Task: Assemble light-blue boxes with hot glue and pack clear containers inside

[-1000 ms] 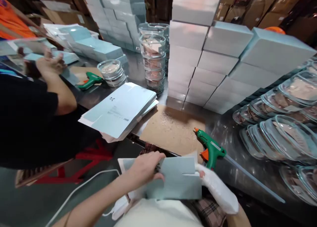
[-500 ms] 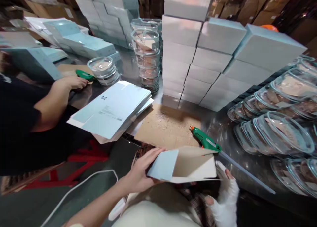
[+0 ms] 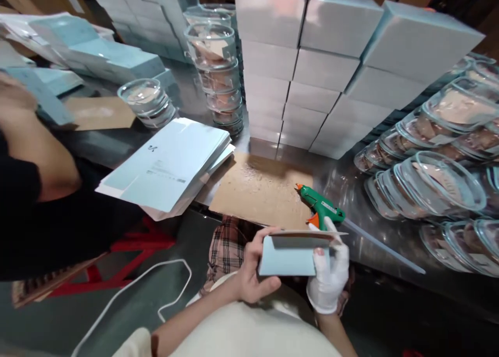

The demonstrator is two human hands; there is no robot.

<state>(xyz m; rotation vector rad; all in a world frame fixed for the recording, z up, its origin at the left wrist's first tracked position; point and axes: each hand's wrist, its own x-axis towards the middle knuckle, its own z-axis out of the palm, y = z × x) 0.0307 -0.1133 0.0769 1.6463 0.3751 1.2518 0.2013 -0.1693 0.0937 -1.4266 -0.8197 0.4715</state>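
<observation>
Between my hands, over my lap at the table's front edge, is a light-blue cardboard box (image 3: 288,262), its side facing me and a flap along the top. My bare left hand (image 3: 255,268) grips its left end, fingers behind and thumb near the lower front. On the right end, my right hand (image 3: 329,268), in a white glove with bare fingertips, holds the box with the thumb on its front face. Just beyond that hand, a green glue gun (image 3: 322,205) with an orange nozzle and trigger lies partly on a brown cardboard sheet (image 3: 261,190). A long glue stick (image 3: 384,245) trails from its rear.
Flat blue-white box blanks (image 3: 167,164) are piled at left. White boxes (image 3: 304,76) form a tall stack at the back. Clear round containers stand in a column (image 3: 218,76) and in rows (image 3: 429,190) at right. A co-worker's arm (image 3: 50,154) is at far left.
The box has turned so its blue side faces me and its open inside is mostly out of sight. My gloved right hand has come up onto its right end. The co-worker's hand has left the other glue gun.
</observation>
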